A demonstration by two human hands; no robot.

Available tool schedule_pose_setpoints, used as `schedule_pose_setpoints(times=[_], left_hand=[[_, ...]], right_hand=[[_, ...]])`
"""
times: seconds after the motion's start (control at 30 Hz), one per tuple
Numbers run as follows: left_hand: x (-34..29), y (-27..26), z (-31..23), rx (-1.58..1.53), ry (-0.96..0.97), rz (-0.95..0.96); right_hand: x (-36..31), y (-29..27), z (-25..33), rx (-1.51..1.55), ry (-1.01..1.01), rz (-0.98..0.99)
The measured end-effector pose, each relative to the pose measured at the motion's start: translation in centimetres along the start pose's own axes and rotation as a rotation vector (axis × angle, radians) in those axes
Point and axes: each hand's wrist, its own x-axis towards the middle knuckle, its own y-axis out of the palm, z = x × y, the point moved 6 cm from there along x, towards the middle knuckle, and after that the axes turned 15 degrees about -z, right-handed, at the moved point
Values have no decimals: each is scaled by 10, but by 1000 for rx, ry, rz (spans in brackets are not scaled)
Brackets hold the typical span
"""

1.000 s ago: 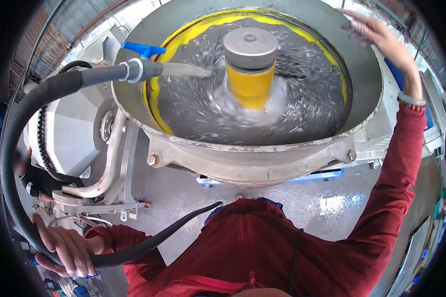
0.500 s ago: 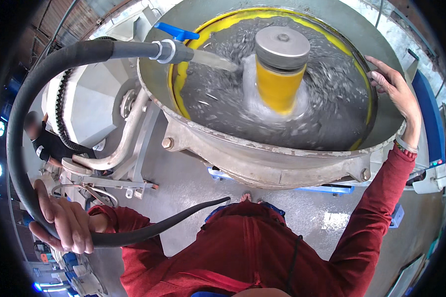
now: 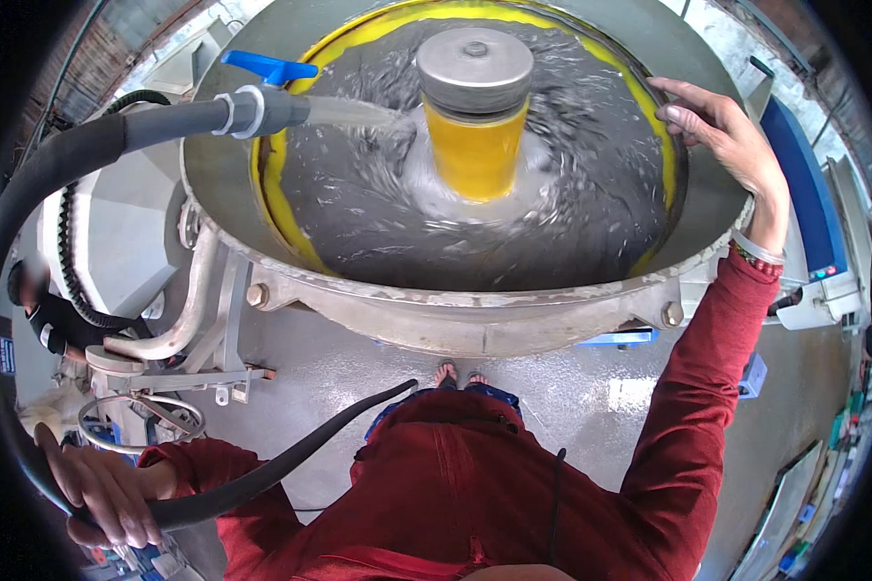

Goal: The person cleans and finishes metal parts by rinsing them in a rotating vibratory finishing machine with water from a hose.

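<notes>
My left hand (image 3: pixel 102 489) is wrapped round a thick dark hose (image 3: pixel 252 482) at the lower left. The hose loops up to a grey valve end with a blue lever handle (image 3: pixel 269 68), and water (image 3: pixel 354 112) pours from it into a big round metal bowl (image 3: pixel 225 208). Inside, a yellow-lined ring holds grey, churning water with many small bright pieces (image 3: pixel 591 184), blurred by motion. A yellow post with a metal cap (image 3: pixel 475 145) stands in the middle. My right hand (image 3: pixel 722 140), fingers apart and holding nothing, is at the ring's right edge; contact is unclear.
Left of the bowl is a pale faceted drum (image 3: pixel 131 228) on a metal frame, with a person in dark clothing (image 3: pixel 63 315) beyond. A blue panel (image 3: pixel 802 194) stands at the right. The grey floor (image 3: pixel 572 387) looks wet.
The bowl and hose end have shifted left and slightly up in the picture. My left hand sits lower. My right hand stays by the ring's edge, and water keeps flowing.
</notes>
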Motion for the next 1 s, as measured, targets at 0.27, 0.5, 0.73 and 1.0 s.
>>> schedule_pose_setpoints(times=[0.27, 0.5, 0.73, 1.0], left_hand=[[4, 9, 20, 67, -123, 72], [15, 32, 38, 33, -92, 137], [12, 26, 28, 66, -168, 103], [14, 27, 30, 69, -176, 164]], right_hand=[[-4, 3, 6, -30, 49, 55], [-7, 1, 7, 20, 93, 82], [-6, 1, 5, -3, 106, 65], [-5, 1, 4, 12, 97, 68]])
